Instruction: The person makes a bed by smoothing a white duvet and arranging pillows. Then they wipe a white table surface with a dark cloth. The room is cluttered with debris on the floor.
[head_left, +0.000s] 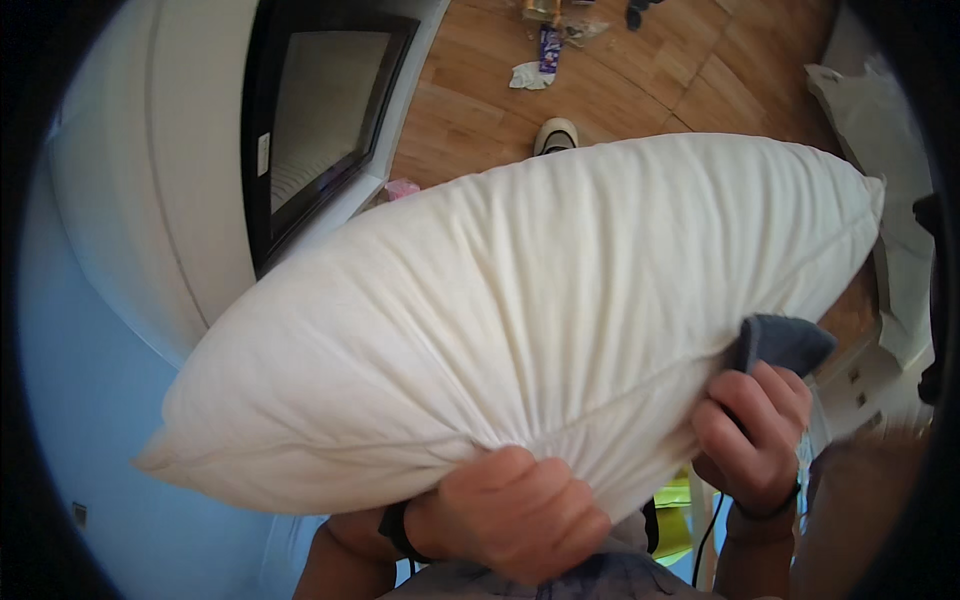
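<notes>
A large white pillow spans the middle of the head view, tilted, with creases fanning out from its lower seam. My left hand, with a dark band at the wrist, is closed in a fist on that seam and bunches the fabric. At the pillow's lower right, my right hand has its fingers curled around a dark grey cloth, close against the pillow's edge. Whether the right hand also grips the pillow cannot be told.
Beyond the pillow, a wooden floor bears a purple wrapper, a crumpled white tissue and a shoe. A black-framed glass panel stands at the upper left. White sheeting lies at the right.
</notes>
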